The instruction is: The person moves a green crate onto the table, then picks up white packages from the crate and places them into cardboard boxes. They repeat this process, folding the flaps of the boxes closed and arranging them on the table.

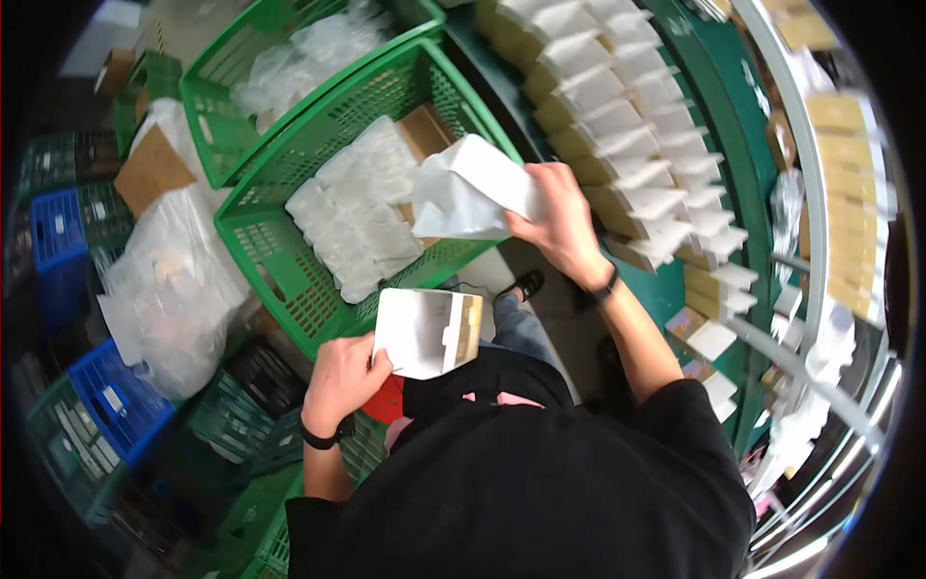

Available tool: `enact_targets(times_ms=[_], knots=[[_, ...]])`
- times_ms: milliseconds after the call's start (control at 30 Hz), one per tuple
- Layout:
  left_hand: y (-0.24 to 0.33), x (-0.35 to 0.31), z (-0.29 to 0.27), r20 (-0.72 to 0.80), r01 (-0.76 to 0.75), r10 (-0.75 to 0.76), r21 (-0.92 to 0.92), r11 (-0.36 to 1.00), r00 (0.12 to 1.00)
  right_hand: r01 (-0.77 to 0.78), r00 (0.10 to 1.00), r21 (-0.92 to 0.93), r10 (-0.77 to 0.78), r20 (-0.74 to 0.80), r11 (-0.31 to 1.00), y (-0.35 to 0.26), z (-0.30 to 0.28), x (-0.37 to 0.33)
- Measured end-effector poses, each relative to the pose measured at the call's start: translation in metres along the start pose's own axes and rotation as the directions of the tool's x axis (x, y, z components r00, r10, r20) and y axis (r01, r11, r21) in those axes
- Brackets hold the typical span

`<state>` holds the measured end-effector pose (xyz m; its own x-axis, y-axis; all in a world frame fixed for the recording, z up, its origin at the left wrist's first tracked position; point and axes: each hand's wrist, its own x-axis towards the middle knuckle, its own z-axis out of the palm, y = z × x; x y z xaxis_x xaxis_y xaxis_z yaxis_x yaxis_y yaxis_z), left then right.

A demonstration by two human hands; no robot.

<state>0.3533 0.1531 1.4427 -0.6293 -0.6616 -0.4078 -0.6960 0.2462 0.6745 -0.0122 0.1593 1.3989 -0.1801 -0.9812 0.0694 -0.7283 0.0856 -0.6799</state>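
My left hand point(340, 379) grips a small open carton point(413, 333) by its edge, close to my body. The carton has a white inside and a yellowish side flap, and its visible interior looks bare. Over the near right part of a green plastic crate point(258, 259), my right hand point(561, 220) is closed on a white wrapped packet point(461, 188), thumb below and fingers on top. Inside that crate lie rows of similar white wrapped packets point(352, 207), with a piece of brown cardboard point(424, 130) beside them.
Rows of yellowish cartons with raised white flaps point(603, 121) stand on the green bench point(666, 289) to my right. Another green crate point(207, 116) with clear plastic bags is behind. Blue crates point(121, 396) and a large plastic bag point(174, 280) lie left. A metal rail point(805, 372) crosses the right side.
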Motion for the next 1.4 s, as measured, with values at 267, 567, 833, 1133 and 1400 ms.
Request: enact_targets(times_ms=[267, 567, 833, 1133, 1400], knots=[[0.202, 0.1, 0.092, 0.196, -0.526, 0.489, 0.285, 0.801, 0.85, -0.365, 0.796, 0.529, 0.551, -0.249, 0.766, 0.038, -0.241, -0.279], [0.324, 0.179, 0.348, 0.4, -0.794, 0.687, 0.256, 0.552, 0.607, -0.331, 0.559, 0.823, 0.799, -0.223, 0.461, 0.152, -0.226, -0.435], [0.359, 0.223, 0.43, 0.547, -0.763, 0.623, 0.045, 0.645, 0.559, -0.556, 0.419, 0.732, 0.894, -0.161, 0.393, 0.264, -0.246, -0.432], [0.36, 0.221, 0.454, 0.559, -0.683, 0.61, -0.102, 0.723, 0.562, -0.97, 0.152, 0.114, 0.901, -0.406, 0.215, 0.269, -0.19, -0.342], [0.364, 0.258, 0.44, 0.62, -0.629, 0.574, -0.161, 0.76, 0.535, -0.574, 0.13, 0.736, 0.928, -0.35, 0.358, 0.311, -0.137, -0.369]])
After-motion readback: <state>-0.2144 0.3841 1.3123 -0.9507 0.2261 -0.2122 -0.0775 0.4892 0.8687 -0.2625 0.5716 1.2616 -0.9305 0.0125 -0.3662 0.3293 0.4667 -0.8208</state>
